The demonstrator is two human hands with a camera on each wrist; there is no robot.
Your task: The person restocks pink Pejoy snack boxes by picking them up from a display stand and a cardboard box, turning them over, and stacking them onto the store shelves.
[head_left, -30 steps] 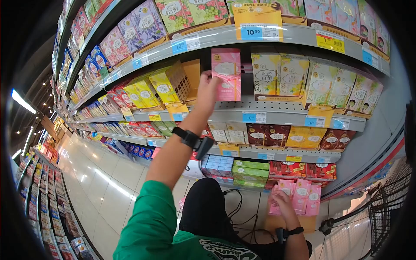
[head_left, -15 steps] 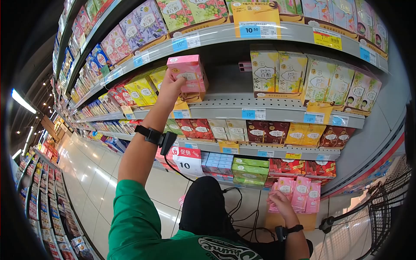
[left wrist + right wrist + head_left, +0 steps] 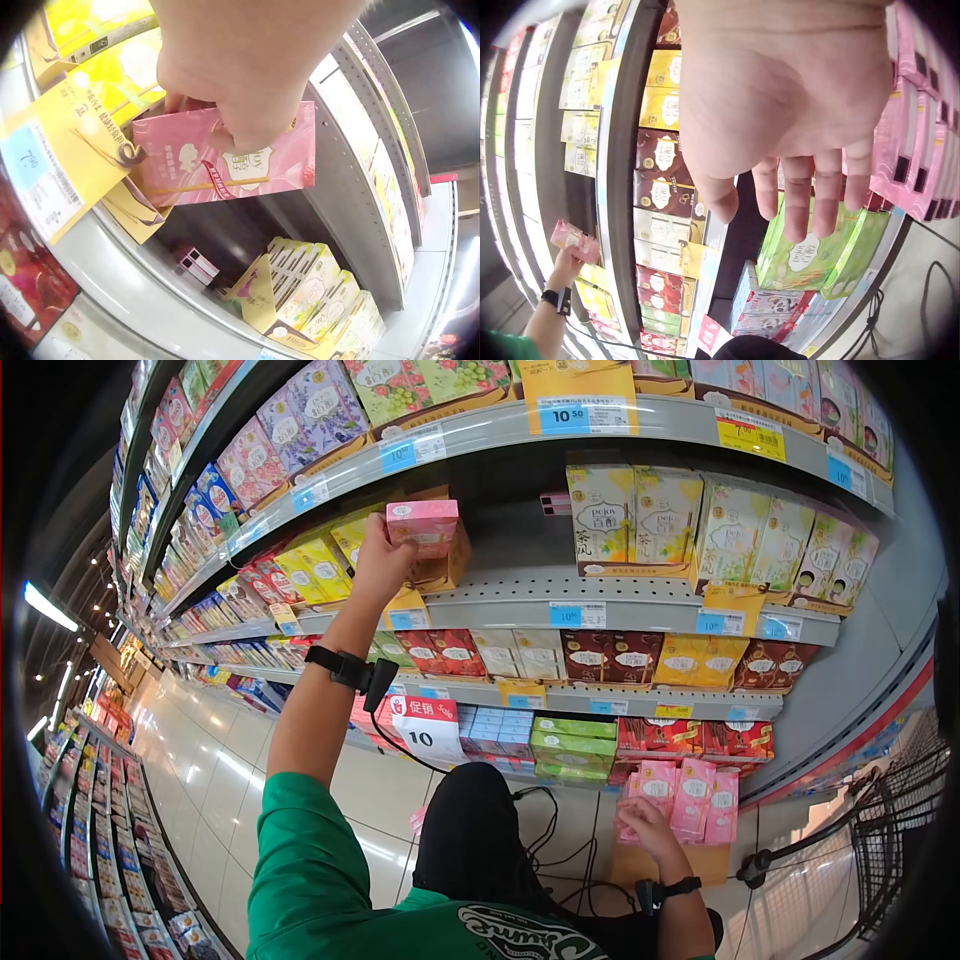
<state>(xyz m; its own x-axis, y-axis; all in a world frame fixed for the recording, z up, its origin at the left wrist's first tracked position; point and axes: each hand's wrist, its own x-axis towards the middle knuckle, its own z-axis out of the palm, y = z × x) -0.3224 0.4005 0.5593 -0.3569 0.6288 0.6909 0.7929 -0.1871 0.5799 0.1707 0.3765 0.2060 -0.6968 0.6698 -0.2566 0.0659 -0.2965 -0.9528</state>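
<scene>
In the head view, my left hand (image 3: pixel 383 568) grips a pink biscuit box (image 3: pixel 424 525) at the front of the middle shelf. The box overlaps a brown display carton (image 3: pixel 458 560), whose front flap (image 3: pixel 133 208) shows below it in the left wrist view. There the thumb lies across the box's printed face, while the other fingertips are partly hidden behind it. Low at the right, my right hand (image 3: pixel 648 826) hangs with relaxed fingers beside several pink boxes (image 3: pixel 692 800) on a cardboard carton (image 3: pixel 705 863). Its palm and straight fingers show in the right wrist view.
Yellow boxes (image 3: pixel 318 572) stand left of the held box, pale green boxes (image 3: pixel 605 515) to its right across a dark gap. An upper shelf edge (image 3: pixel 480 440) runs overhead. A black cart (image 3: pixel 890 830) stands at right, and cables (image 3: pixel 545 840) trail on the floor.
My left hand has carried the pink box left from before the dark shelf gap to the brown carton. The box has tipped, showing its top end. The right hand stays about where it was.
</scene>
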